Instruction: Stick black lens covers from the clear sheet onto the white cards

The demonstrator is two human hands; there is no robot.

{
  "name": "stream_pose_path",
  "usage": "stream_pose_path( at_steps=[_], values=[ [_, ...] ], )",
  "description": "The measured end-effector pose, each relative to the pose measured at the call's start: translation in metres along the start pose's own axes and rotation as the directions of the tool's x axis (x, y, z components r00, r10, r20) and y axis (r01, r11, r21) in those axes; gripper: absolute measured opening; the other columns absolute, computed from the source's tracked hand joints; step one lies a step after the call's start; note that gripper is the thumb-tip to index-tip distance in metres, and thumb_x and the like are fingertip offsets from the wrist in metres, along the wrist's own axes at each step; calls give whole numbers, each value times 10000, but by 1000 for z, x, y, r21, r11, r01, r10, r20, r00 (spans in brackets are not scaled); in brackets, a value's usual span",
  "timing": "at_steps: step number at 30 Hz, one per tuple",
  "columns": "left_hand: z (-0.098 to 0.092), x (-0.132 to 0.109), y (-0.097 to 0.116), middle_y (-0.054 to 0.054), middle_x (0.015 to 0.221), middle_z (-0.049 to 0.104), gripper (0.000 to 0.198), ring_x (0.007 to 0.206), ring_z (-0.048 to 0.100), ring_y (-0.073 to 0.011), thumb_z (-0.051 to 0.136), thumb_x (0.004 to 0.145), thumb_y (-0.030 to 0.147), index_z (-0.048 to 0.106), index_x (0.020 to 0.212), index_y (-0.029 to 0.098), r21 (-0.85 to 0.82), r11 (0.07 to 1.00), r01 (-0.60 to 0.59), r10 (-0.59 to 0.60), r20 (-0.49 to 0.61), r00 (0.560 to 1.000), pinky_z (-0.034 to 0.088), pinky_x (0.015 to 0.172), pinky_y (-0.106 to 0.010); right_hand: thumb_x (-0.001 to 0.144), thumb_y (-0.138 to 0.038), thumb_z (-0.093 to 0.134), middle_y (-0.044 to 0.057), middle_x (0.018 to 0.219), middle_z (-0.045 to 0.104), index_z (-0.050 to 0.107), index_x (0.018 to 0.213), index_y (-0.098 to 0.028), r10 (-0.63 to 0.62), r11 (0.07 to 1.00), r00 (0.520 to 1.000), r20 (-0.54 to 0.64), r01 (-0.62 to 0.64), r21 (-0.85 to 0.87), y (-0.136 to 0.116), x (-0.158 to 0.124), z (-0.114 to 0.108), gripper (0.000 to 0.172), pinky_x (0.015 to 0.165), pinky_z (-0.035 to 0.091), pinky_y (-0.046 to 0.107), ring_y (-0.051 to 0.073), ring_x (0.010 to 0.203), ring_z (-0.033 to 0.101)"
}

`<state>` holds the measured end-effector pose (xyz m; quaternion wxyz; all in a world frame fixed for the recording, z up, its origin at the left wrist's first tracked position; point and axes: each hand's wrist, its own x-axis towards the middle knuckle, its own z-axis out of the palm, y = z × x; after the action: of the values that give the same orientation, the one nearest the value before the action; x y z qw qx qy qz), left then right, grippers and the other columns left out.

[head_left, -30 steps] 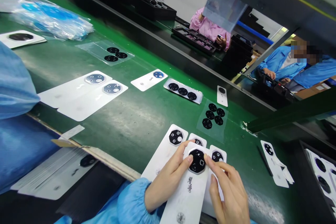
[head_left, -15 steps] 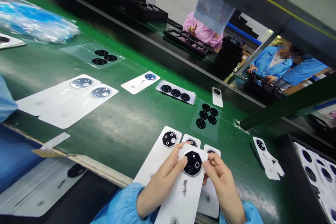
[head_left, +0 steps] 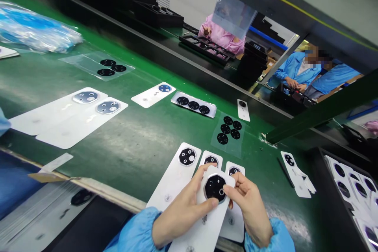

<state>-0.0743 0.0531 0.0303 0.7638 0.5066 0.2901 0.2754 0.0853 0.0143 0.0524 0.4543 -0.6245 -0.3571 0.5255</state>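
I hold a white phone back cover (head_left: 203,226) with a black octagonal camera module (head_left: 215,187) near the bottom centre. My left hand (head_left: 184,210) grips its left side, thumb pressed by the module. My right hand (head_left: 249,206) curls at the cover's right edge, its fingertips pinching at the module's right rim. Under the held cover lie three more white covers on the green belt: one at the left (head_left: 177,173), one in the middle (head_left: 211,160) and one at the right (head_left: 234,171).
The green conveyor belt (head_left: 141,134) carries two white covers (head_left: 67,116), a small cover (head_left: 153,94), a strip of black lenses (head_left: 193,105) and film sheets with black discs (head_left: 227,130). A tray of covers (head_left: 351,189) stands at right. Other people work beyond the belt.
The held cover has come slightly down and toward me. My left thumb slid below the module and my right fingers curled tighter onto its right rim. The view shifted right.
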Motion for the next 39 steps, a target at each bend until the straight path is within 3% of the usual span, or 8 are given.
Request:
stream_pose_path(
  at_steps=[7,15,21,24,27,30,33,39],
  values=[
    [-1,-2,6,-50,1218,466,546,1130,452,-218,560,824,335,291,1291,245,50,999,-16,13,57,998,360,962,-338,693,-558,607,-67,478,381,390,562,-198,-5,985,1000,-19,2,-174,0,8,-1,440,405,292,202,75,419,370],
    [5,9,15,29,717,475,291,700,468,-126,543,821,436,437,732,180,-9,998,-59,57,-167,984,385,641,-237,880,-410,443,-45,574,378,401,604,-191,-318,802,936,148,349,-485,-8,-3,3,354,537,290,230,96,555,361],
    [0,8,23,65,602,447,335,559,404,-82,618,755,441,422,672,183,-39,992,-118,91,-415,905,358,529,-189,838,-460,511,-23,710,510,482,869,-202,-165,930,971,172,211,-300,-5,-13,15,262,566,365,220,116,633,466],
    [-10,10,32,75,575,466,382,514,407,-70,645,726,470,392,664,190,-164,963,-212,87,-557,826,354,486,-171,778,-428,610,-34,653,510,469,776,-196,-88,942,950,300,177,-286,-2,-21,18,272,569,357,218,106,608,472],
    [-28,10,42,57,603,519,359,530,477,-94,569,773,531,451,729,195,-101,973,-210,124,-535,836,396,496,-190,789,-465,582,-51,571,470,470,705,-191,-52,949,954,294,139,-283,-11,-15,12,308,485,343,208,85,510,449],
    [-56,8,48,-46,974,636,354,885,598,-199,470,845,509,528,1016,204,264,950,-168,263,-378,888,475,770,-302,792,-502,566,-41,587,542,518,789,-178,-85,967,977,194,127,-219,-39,21,-2,327,364,306,189,62,390,423],
    [-86,8,46,-78,1312,503,457,1239,404,-292,598,787,380,482,1208,247,717,691,-87,314,-190,930,326,1011,-441,845,-334,572,-68,552,512,549,861,-152,-152,963,988,-24,143,-229,-75,90,-16,185,335,235,158,23,342,344],
    [-105,12,29,-99,1430,378,757,1353,221,-331,671,676,189,341,1356,238,913,408,18,144,-84,986,249,1051,-511,895,-301,530,46,995,608,560,1072,-143,-72,970,995,-65,54,-236,-113,237,-3,239,663,529,303,135,782,610]
  ],
)
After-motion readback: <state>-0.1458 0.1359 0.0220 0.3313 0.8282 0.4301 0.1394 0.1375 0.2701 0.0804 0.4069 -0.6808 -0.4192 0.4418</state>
